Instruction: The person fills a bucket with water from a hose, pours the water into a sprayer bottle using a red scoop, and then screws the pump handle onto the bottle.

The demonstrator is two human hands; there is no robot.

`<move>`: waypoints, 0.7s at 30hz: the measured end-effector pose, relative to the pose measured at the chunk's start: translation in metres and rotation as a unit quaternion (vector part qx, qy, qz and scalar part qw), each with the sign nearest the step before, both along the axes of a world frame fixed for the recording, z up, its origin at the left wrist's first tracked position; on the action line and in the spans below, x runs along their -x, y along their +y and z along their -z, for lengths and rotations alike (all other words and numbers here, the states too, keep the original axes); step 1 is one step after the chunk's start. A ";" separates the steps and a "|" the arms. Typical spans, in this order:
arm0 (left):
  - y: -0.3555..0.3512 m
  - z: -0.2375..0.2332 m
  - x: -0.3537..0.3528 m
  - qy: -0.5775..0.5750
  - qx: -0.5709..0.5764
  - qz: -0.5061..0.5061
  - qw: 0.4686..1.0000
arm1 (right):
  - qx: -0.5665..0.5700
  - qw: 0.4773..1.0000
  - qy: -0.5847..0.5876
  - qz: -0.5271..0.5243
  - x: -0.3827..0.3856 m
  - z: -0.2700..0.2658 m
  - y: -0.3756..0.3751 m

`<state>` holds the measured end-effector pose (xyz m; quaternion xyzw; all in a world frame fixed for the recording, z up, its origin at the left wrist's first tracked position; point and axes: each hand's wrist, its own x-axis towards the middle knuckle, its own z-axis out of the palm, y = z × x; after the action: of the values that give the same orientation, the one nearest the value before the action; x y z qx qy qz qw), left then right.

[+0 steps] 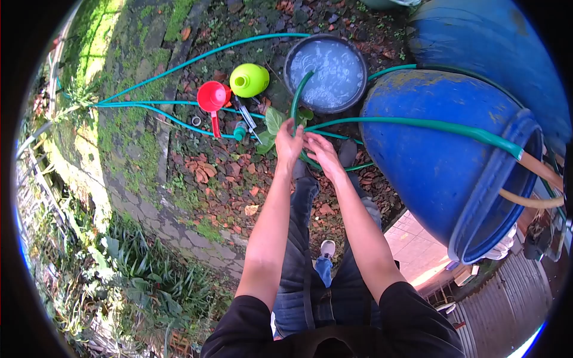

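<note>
Backyard, mossy paving (pixel 134 197). Left hand (pixel 288 143) has fingers curled round green hose (pixel 296 95) – its end dips into water-filled black bucket (pixel 352 98). Right hand (pixel 322 153) just beside, fingers loosely spread – grip unclear. Blue barrel (pixel 430 173) near, red funnel (pixel 213 96) beyond.

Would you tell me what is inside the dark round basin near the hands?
The basin holds bubbly water, with a green hose dipping in; its bottom is hidden.

Hose (pixel 295 94) in basin (pixel 364 67), funnel (pixel 212 95) left
</note>
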<state>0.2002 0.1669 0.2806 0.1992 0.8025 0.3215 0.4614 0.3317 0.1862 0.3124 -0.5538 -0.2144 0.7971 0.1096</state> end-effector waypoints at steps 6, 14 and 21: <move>0.000 -0.128 -0.033 -0.052 -0.102 0.030 0.993 | -0.048 0.999 -0.009 0.019 -0.036 -0.116 -0.006; 0.070 -0.331 -0.104 -0.069 -0.199 0.113 0.971 | -0.205 0.977 -0.040 0.040 -0.111 -0.304 0.046; 0.145 -0.471 -0.232 -0.042 -0.311 0.286 0.905 | -0.431 0.891 -0.121 0.078 -0.244 -0.428 0.092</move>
<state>0.4320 0.3117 0.7520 0.5401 0.5503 0.4169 0.4813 0.5758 0.2785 0.7401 -0.5595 -0.5044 0.5419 0.3728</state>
